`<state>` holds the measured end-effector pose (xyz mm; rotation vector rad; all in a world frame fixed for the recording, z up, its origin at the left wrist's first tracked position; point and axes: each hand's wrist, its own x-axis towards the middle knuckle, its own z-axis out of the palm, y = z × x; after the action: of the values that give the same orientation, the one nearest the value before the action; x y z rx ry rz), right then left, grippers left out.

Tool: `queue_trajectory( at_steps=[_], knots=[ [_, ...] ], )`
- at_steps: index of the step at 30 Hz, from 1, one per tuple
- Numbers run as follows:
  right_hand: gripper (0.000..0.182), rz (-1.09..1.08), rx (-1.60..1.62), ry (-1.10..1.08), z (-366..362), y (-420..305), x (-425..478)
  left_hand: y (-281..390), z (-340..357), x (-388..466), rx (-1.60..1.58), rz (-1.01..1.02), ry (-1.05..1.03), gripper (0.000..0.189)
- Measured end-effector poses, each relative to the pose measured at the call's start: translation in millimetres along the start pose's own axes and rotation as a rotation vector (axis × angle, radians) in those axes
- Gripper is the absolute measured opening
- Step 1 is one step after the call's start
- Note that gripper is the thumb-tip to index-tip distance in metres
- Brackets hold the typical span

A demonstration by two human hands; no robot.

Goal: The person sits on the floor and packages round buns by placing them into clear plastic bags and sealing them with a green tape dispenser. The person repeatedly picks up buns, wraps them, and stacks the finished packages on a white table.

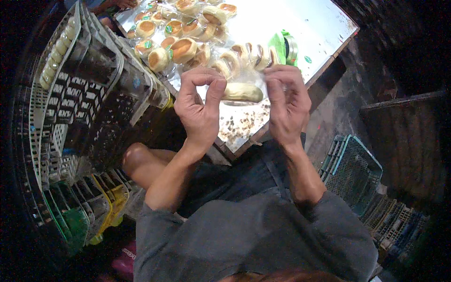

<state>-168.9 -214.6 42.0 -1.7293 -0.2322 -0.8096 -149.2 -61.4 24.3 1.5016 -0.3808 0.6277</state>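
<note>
Both my hands are raised over the near corner of a white table [243,141], one at each end of a clear plastic bag [252,75] around a pale bread roll [243,92]. My left hand [202,91] pinches the bag's left side between thumb and fingers. On its right side, my right hand [286,91] is curled the same way, slightly blurred. Just beyond lie several rolls [225,65] standing on edge. A green plastic wrapper [278,44] with a round roll of tape or labels [290,49] sits behind my right hand.
Many bagged round breads [184,50] with green stickers cover the table's far left. Tall plastic crates [95,63] stand close on the left, with green and yellow crates [112,197] below. More crates [356,169] are stacked on the floor at right. Part of another person [123,3] shows top left.
</note>
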Motion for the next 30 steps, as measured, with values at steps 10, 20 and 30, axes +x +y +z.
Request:
queue_trajectory(
  at_steps=[10,20,30],
  knots=[
    [0.017,0.412,0.704,-0.022,38.6,-34.6,-8.2,5.0,-14.8,5.1,0.004,-0.293,0.107,0.028],
    [0.037,-0.187,-0.185,-0.054,47.3,-15.8,-18.6,27.7,-19.1,12.2,-0.361,-0.656,0.019,0.018],
    [0.036,-0.058,-0.120,-0.350,38.0,2.5,-11.1,-0.6,-32.7,12.2,-0.230,-0.337,-0.265,0.027]
  ],
)
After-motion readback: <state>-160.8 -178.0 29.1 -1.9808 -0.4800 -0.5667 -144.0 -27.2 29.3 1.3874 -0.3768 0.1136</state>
